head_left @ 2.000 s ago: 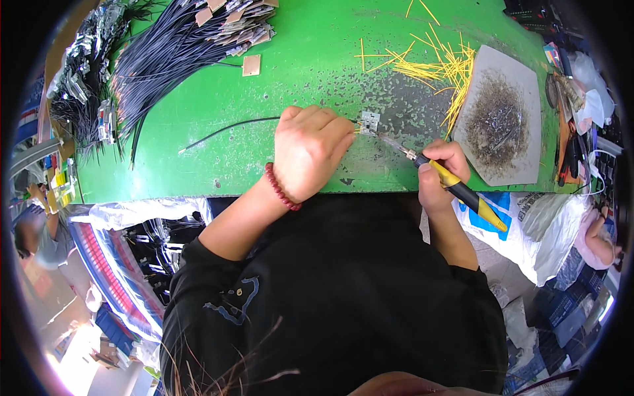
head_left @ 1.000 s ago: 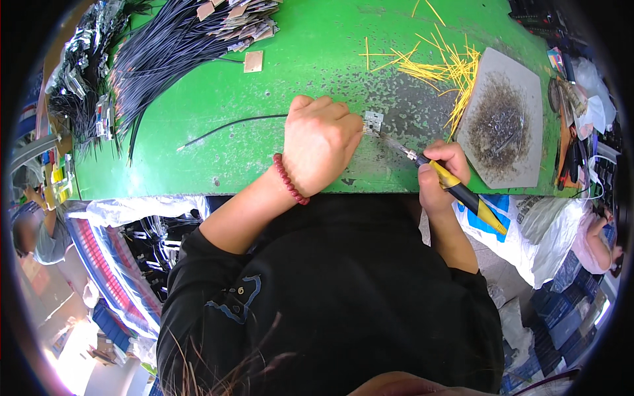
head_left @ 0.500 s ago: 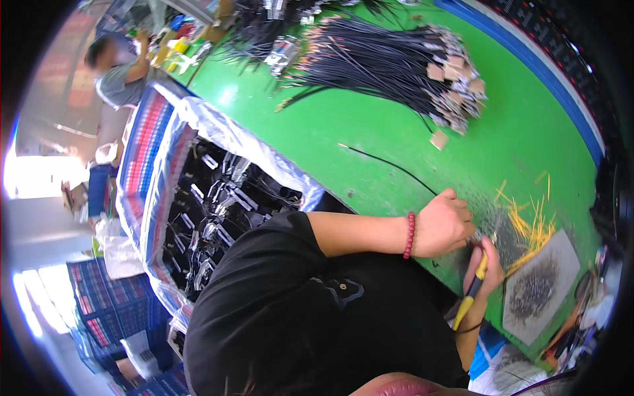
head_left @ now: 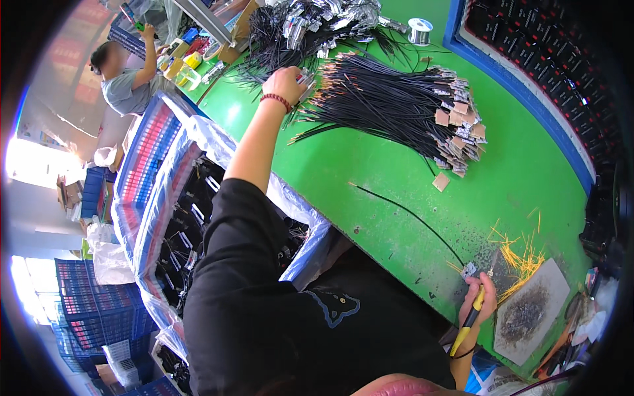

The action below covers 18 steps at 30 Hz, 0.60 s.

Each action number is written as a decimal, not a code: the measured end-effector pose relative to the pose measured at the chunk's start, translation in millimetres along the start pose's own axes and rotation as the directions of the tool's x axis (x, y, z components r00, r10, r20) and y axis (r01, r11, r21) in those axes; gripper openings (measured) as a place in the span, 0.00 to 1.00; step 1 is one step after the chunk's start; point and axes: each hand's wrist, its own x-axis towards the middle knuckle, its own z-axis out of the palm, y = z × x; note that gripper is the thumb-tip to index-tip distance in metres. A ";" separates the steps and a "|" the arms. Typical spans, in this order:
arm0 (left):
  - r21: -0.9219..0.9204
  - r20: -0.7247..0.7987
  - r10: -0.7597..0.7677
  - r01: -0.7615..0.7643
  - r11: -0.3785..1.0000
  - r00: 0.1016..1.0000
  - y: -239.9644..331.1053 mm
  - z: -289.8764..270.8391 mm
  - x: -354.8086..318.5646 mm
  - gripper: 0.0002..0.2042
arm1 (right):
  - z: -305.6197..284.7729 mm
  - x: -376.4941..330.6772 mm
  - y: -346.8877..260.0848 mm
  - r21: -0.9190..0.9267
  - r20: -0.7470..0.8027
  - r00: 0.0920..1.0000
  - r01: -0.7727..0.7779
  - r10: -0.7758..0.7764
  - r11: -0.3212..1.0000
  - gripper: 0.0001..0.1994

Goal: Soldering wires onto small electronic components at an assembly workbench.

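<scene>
Left hand [head_left: 285, 82] grips a piece at the black wire bundle [head_left: 389, 105]; right hand [head_left: 479, 297] holds a yellow-handled soldering iron [head_left: 470, 318].

Small tan tags [head_left: 459, 135] on black cable ends, blue crates [head_left: 92, 307] lower left

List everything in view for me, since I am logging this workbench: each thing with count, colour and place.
workbench: one, green, centre
black wire bundle: one heap, tan tags at right ends, upper bench
tangled wires: one heap, black and silver, top
solder spool: one, silver, top
single wire: one, black, mid bench
yellow wire offcuts: many, right
grey pad: one, lower right
soldering iron: one, yellow and black
bagged bin: one, left of bench
co-worker: one, upper left
left hand: at bundle's left end
right hand: grips soldering iron
</scene>
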 end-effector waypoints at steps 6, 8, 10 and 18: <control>0.024 0.009 0.138 -0.138 0.990 0.990 -7.6 -15.8 14.0 0.23 | 2.4 11.1 -13.5 -0.007 -0.028 1.000 0.011 -0.011 1.000 0.11; -0.242 -0.161 0.061 -0.100 0.965 0.985 -39.9 -19.2 15.9 0.24 | 0.7 11.2 -12.4 0.012 -0.017 0.999 0.035 -0.035 0.999 0.12; -0.590 -0.069 -0.208 0.129 0.797 0.976 -50.3 -33.2 18.2 0.24 | 0.3 11.7 -10.9 0.025 -0.005 0.999 0.048 -0.048 0.999 0.13; -0.981 -0.016 0.376 -0.086 0.172 0.927 81.9 -179.1 -82.4 0.19 | -26.8 4.3 -33.3 0.471 -0.158 0.939 -0.200 0.305 0.859 0.15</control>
